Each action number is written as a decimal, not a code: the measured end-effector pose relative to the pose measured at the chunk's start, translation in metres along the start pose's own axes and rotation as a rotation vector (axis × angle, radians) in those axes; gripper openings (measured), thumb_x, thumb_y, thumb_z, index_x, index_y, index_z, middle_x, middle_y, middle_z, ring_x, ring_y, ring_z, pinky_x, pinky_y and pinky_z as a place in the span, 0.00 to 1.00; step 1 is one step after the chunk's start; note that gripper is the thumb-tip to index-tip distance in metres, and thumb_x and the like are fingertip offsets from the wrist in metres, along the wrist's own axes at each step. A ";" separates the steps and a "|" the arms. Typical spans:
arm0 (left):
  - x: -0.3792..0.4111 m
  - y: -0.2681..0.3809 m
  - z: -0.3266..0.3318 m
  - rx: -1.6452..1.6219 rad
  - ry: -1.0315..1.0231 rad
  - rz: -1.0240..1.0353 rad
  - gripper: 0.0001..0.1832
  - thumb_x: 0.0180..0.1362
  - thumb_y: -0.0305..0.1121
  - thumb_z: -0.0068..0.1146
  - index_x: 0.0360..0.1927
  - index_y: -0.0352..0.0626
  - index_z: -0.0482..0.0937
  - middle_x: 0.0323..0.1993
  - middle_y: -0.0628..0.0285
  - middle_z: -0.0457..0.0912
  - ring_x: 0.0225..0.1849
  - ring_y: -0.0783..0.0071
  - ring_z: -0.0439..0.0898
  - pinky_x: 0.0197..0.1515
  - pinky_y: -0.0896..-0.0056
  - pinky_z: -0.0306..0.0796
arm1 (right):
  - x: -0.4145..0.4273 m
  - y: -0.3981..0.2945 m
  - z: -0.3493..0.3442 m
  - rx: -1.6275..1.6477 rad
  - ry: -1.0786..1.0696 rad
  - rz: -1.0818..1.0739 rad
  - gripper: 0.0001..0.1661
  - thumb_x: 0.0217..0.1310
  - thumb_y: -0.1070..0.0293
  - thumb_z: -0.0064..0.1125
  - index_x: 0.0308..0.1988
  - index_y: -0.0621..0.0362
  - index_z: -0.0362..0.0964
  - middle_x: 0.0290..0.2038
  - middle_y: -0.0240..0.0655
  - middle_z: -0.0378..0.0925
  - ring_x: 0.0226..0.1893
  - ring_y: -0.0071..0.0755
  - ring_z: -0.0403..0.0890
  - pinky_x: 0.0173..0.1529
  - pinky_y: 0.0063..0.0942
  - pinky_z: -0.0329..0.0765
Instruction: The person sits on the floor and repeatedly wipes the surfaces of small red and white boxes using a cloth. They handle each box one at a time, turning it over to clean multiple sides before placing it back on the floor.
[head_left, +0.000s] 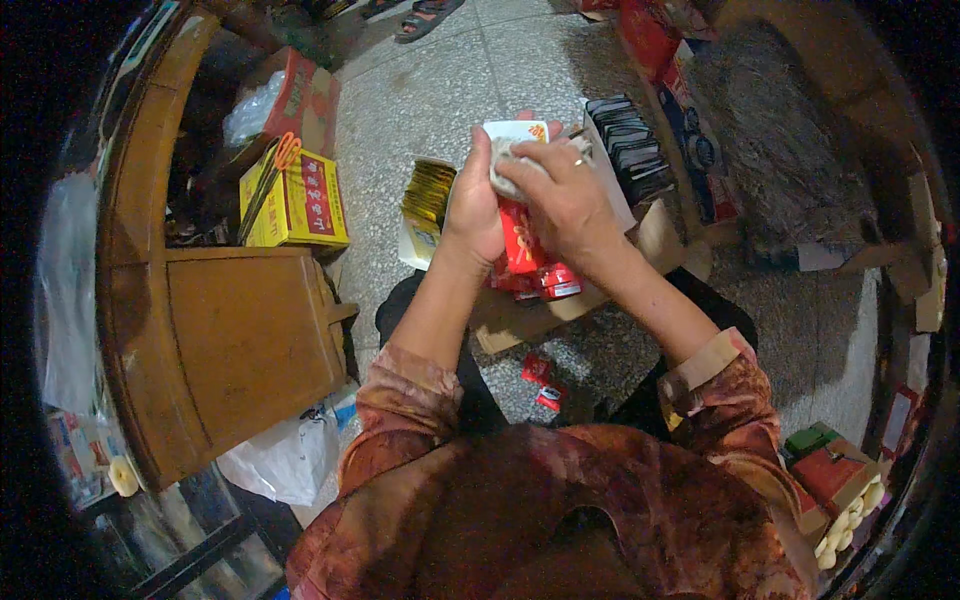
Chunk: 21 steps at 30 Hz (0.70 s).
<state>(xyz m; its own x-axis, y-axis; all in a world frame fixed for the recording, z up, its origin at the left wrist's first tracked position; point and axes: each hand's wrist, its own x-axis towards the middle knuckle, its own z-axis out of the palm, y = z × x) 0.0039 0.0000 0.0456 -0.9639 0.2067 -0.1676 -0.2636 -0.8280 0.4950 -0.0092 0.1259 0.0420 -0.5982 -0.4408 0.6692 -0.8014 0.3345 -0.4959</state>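
My left hand (474, 214) holds up a small red-and-white packet (521, 244), its white end showing beyond the fingers. A crumpled grey cloth (506, 180) lies against the packet, gripped under my right hand (574, 199), which wears a ring. Part of the packet is hidden by cloth and fingers. Below my hands, several red packets (559, 281) sit on brown cardboard (502, 330). To the left stands a white box of yellow packets (429, 196). At the right, a white carton (607, 169) holds a row of dark, thin packets (630, 150).
Two red packets (550, 396) lie on the speckled floor between my legs. Orange-handled scissors (287, 152) rest by a yellow carton (300, 199), beyond a wooden cabinet (247, 345). A white plastic bag (289, 457) is at lower left. Sandals (427, 19) appear at the top.
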 end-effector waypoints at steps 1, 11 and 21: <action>0.001 0.003 -0.002 -0.030 0.001 0.020 0.34 0.69 0.58 0.26 0.66 0.41 0.58 0.65 0.47 0.63 0.66 0.50 0.62 0.66 0.49 0.59 | -0.002 -0.004 0.003 0.031 -0.007 -0.021 0.23 0.46 0.78 0.59 0.47 0.56 0.72 0.48 0.43 0.73 0.45 0.51 0.76 0.50 0.42 0.73; 0.003 0.052 -0.027 -0.097 -0.092 0.207 0.29 0.68 0.52 0.36 0.64 0.41 0.59 0.65 0.45 0.62 0.64 0.49 0.64 0.55 0.49 0.71 | -0.030 -0.030 -0.006 0.107 -0.414 -0.179 0.17 0.52 0.71 0.52 0.45 0.55 0.72 0.47 0.39 0.73 0.43 0.47 0.76 0.47 0.40 0.75; 0.000 0.048 -0.021 0.279 -0.076 0.262 0.30 0.58 0.27 0.55 0.64 0.33 0.60 0.61 0.42 0.68 0.65 0.47 0.65 0.65 0.48 0.63 | -0.005 0.030 -0.041 0.826 -0.016 0.854 0.21 0.61 0.65 0.56 0.53 0.61 0.69 0.42 0.32 0.78 0.38 0.20 0.78 0.44 0.22 0.75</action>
<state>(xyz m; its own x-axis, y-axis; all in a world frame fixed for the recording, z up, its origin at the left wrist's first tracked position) -0.0083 -0.0506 0.0509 -0.9971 0.0534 0.0540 0.0026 -0.6865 0.7271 -0.0301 0.1723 0.0468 -0.9358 -0.3483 -0.0553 0.0997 -0.1109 -0.9888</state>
